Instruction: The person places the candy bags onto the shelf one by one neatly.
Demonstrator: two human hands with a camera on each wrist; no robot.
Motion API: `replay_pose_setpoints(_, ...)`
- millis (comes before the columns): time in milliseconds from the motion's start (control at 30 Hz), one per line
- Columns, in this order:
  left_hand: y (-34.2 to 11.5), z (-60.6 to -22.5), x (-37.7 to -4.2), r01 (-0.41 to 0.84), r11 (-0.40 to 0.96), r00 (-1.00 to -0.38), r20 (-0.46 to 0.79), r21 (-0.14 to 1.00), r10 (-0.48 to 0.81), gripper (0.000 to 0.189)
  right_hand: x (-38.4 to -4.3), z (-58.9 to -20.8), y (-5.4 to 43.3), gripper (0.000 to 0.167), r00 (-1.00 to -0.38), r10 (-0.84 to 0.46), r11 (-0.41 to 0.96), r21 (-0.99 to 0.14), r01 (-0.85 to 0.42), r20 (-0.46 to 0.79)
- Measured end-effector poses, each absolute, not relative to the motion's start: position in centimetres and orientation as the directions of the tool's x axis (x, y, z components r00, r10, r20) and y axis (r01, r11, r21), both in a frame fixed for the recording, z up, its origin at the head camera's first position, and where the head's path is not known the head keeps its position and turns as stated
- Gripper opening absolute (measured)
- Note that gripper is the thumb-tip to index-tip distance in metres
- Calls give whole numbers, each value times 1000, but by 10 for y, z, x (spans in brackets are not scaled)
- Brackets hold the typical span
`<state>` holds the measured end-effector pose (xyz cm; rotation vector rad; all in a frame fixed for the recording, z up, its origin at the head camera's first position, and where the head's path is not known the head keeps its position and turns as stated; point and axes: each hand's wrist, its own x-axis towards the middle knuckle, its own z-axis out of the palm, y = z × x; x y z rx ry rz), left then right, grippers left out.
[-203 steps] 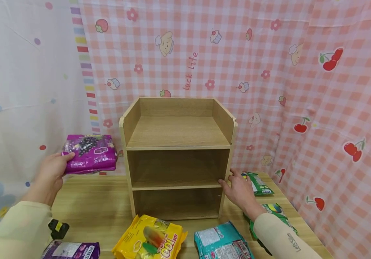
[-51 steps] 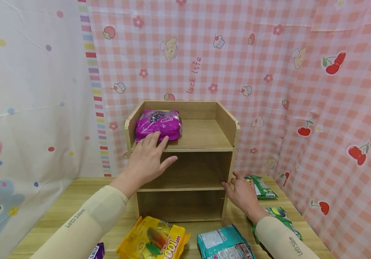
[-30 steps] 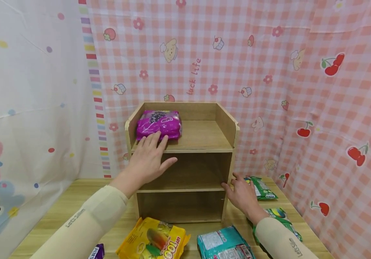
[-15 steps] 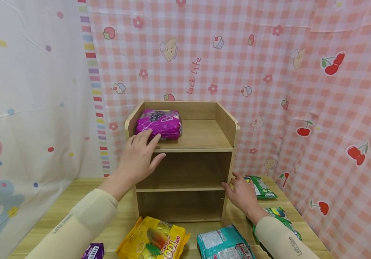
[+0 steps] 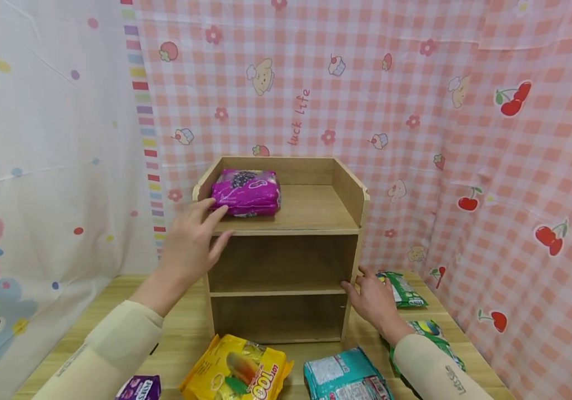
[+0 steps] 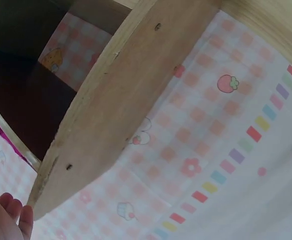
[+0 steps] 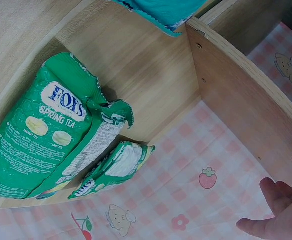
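A purple snack bag with a grape picture lies at the left of the top tier of a small wooden shelf unit. My left hand is in front of the unit's upper left corner, fingers extended and fingertips right at the bag's front left corner. In the left wrist view, part of that hand shows below the side panel. Against the unit's right side rests my right hand, thumb at the front edge. The right wrist view shows its spread fingers beside the panel.
On the table before the unit lie a yellow mango-print bag, a teal bag and a dark purple bag. Two green bags, one nearer and one farther, lie right of the unit. Patterned curtains hang behind.
The purple grape bag went from my left hand at the left onto the top tier. My left hand then drew back leftward from the bag's front. My right hand stayed at the unit's side.
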<state>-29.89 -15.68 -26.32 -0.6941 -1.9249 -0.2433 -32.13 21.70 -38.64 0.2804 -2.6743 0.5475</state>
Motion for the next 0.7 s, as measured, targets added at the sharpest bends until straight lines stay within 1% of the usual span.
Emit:
replay_pose_setpoints(100,-161,-265,-297,566,813,-275,899,-135,340,46,-321,-387,217,43,-903,-115,905,-330,-267,414)
replay_pose_setpoints(200,-165,-267,-296,556,823,-260,916,-118,306,45,-320,-386,217,43,-904,-112,905,-332,-265,413)
replay_pose_setpoints(333,-171,-270,-295,542,838,-272,931,-61,244,50,-318,-385,217,43,-905,-117,905,-331,-266,409)
replay_pose_setpoints(433,-174,-273,-295,524,852,-310,930,-8,199,58,-318,-384,217,43,-907,-118,907,-329,-264,404)
replay_pose_setpoints(533,-177,-277,-295,499,865,-360,919,46,159,63,-318,-384,217,43,-908,-114,907,-331,-260,402)
replay_pose_setpoints(700,-185,-287,-297,458,880,-455,884,127,109,65,-318,-385,217,43,-909,-114,907,-332,-261,401)
